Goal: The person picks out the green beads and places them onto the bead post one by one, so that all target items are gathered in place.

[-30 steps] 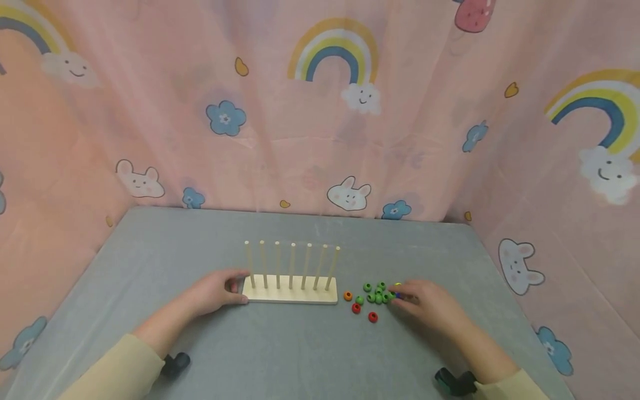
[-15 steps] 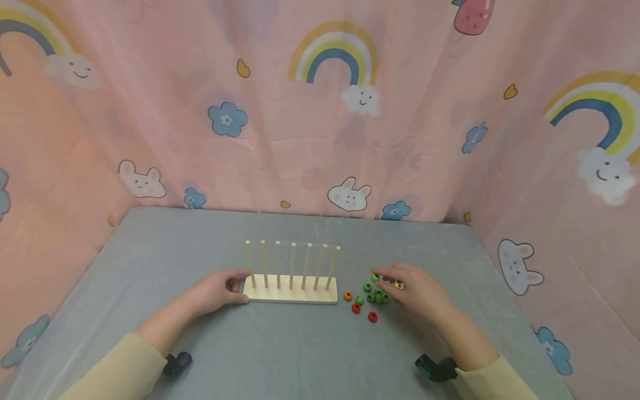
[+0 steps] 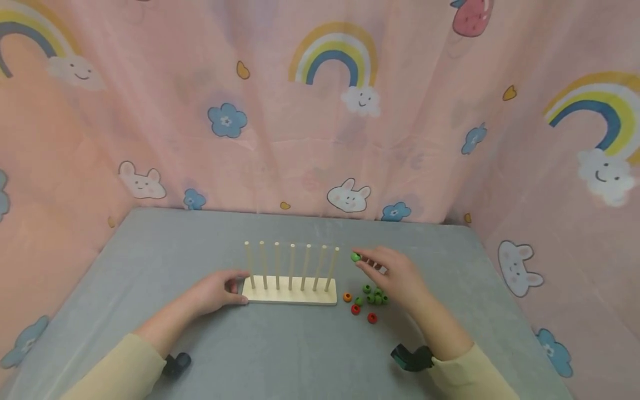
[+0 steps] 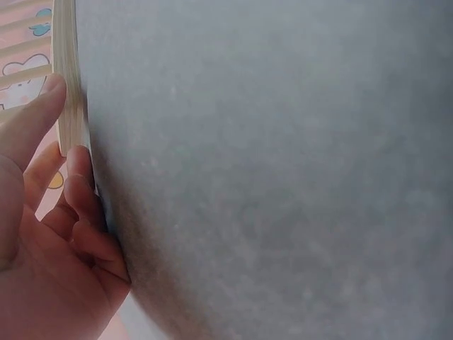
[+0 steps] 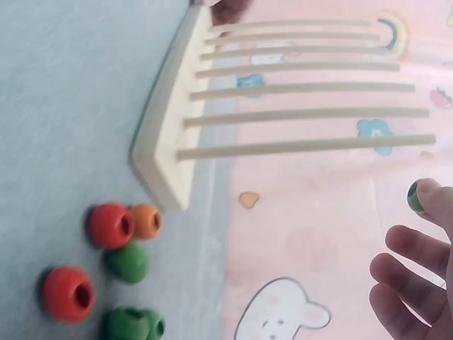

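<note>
Green it is on the held bead (image 3: 355, 257), and green again through the clustered beads (image 3: 377, 300) below, with two glossy red beads (image 3: 372, 318) and a single orange bead (image 3: 347, 298) breaking it up! Pale, creamy wood on the rack's base (image 3: 296, 296), same plain tone up the pegs (image 3: 292, 266). Mottled blue-grey across the tabletop (image 3: 280, 355); soft beige on the sleeves (image 3: 117, 369). And behind, pink everywhere: a backdrop (image 3: 280, 166) printed with gold, white, yellow and blue rainbows (image 3: 333, 44), white smiling clouds (image 3: 361, 100), dark-outlined blue flowers (image 3: 227, 120), white rabbit faces (image 3: 348, 197), and a speckled, deep-pink strawberry (image 3: 472, 16).
</note>
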Motion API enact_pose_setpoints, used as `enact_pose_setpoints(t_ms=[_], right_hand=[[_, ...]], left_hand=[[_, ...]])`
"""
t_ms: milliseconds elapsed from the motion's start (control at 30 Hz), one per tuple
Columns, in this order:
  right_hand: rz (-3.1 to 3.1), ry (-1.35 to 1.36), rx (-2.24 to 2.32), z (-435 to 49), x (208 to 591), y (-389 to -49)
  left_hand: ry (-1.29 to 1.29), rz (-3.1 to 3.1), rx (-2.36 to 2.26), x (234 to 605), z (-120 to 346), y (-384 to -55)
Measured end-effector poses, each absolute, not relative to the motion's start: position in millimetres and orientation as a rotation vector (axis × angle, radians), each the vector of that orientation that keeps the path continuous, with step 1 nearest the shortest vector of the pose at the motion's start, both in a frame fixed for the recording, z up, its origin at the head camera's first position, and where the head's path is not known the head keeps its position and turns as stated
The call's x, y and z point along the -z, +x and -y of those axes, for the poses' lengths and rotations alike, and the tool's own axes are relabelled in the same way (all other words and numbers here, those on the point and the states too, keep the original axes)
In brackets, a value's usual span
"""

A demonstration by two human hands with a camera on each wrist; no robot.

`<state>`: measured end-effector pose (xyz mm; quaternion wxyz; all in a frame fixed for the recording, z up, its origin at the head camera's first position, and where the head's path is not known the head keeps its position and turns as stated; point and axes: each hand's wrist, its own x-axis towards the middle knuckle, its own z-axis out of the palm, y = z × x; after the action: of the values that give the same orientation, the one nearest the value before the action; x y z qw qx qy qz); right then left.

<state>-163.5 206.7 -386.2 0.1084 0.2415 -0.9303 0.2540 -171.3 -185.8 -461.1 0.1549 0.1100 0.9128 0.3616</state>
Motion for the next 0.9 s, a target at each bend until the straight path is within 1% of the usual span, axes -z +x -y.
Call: enact_pose_setpoints(t_ms=[467, 900], right_hand=[[2.590, 0.726, -0.862, -180, 378, -168], [2.577, 0.734, -0.941, -169, 379, -171]], left_hand=[[0.312, -2.610, -1.044, 462, 191, -170], [0.293, -2.614, -1.029, 460, 186, -171]])
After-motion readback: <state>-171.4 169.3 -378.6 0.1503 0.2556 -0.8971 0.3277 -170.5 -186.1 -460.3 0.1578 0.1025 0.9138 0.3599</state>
